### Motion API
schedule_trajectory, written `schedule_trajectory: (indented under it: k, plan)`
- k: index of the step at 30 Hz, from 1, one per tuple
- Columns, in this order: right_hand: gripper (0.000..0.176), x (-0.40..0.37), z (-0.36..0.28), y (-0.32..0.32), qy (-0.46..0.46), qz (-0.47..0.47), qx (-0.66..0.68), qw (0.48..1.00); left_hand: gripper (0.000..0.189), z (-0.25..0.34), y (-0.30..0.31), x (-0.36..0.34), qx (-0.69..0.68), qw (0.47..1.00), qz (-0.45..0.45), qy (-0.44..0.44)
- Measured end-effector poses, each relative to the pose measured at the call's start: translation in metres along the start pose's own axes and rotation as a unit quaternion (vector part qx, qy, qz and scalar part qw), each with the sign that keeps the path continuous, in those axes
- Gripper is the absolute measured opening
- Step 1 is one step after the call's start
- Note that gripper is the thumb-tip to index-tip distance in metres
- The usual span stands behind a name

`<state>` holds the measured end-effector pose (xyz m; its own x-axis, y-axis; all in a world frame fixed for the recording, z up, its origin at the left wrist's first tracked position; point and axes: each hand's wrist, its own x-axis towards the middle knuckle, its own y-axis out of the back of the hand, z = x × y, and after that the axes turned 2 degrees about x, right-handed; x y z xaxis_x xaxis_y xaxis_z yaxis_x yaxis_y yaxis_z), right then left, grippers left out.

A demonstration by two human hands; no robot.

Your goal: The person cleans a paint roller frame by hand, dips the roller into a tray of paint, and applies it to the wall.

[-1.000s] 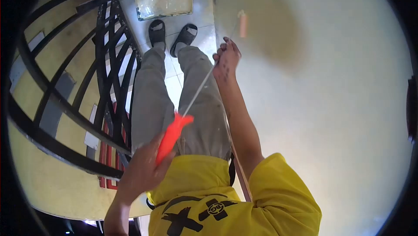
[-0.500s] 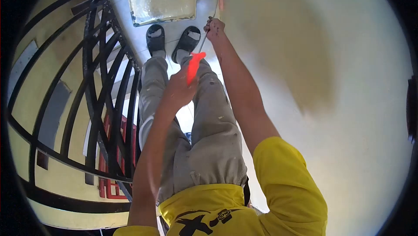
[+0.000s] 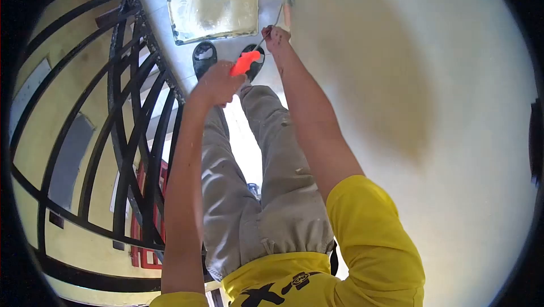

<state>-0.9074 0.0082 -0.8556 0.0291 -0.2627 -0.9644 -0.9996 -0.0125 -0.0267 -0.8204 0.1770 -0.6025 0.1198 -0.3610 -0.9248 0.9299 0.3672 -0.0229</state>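
Note:
Both my hands are on one paint roller with a bright orange handle (image 3: pixel 245 63) and a thin metal rod. My left hand (image 3: pixel 220 84) is wrapped round the handle, in front of my legs. Farther up the rod, close to the wall, my right hand (image 3: pixel 276 39) is closed on the metal. A small peach-coloured roller head (image 3: pixel 287 17) shows beyond that hand, against the wall's lower edge, partly hidden. Ahead of my feet lies a rectangular tray (image 3: pixel 179 41) smeared with cream paint, its rim dark.
A pale wall (image 3: pixel 476 205) rises along my right side, with a broad shadow on it. On the left runs a black metal railing (image 3: pixel 116 131), with a lower level and a red frame (image 3: pixel 136 239) beyond. My sandals (image 3: pixel 204 57) stand on light floor tiles.
My left hand and the orange handle have moved forward and slightly left, and the handle tilts more. My right hand has shifted slightly back along with the rod. My view has tilted a little.

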Motion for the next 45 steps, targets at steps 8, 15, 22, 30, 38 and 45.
schedule_trajectory:
  k: [8, 15, 22, 30, 38, 45]
  plan:
    - [0.010, -0.154, -0.017, 0.032, 0.037, -0.131, -0.044, 0.990, 0.034, 0.025, 0.012, -0.154, 0.042, 0.995, 0.013, -0.086]
    - [0.010, -0.155, 0.001, 0.085, 0.024, -0.061, -0.059, 0.996, 0.031, -0.014, -0.028, -0.146, 0.020, 0.993, 0.042, -0.110]
    - [0.011, 0.001, 0.017, 0.096, 0.001, -0.017, -0.078, 0.997, 0.025, 0.016, -0.039, -0.036, -0.045, 0.992, -0.075, 0.092]
    - [0.009, -0.180, -0.024, 0.097, -0.014, 0.010, -0.075, 0.997, 0.028, 0.036, -0.043, -0.165, 0.027, 0.999, 0.017, -0.014]
    - [0.005, 0.002, 0.007, 0.123, 0.022, -0.135, -0.197, 0.971, 0.028, -0.012, -0.084, -0.024, -0.030, 0.999, -0.019, 0.039]
    - [0.006, -0.073, 0.000, 0.122, -0.092, 0.025, -0.114, 0.989, 0.030, -0.043, -0.109, -0.070, -0.005, 1.000, 0.025, 0.006]
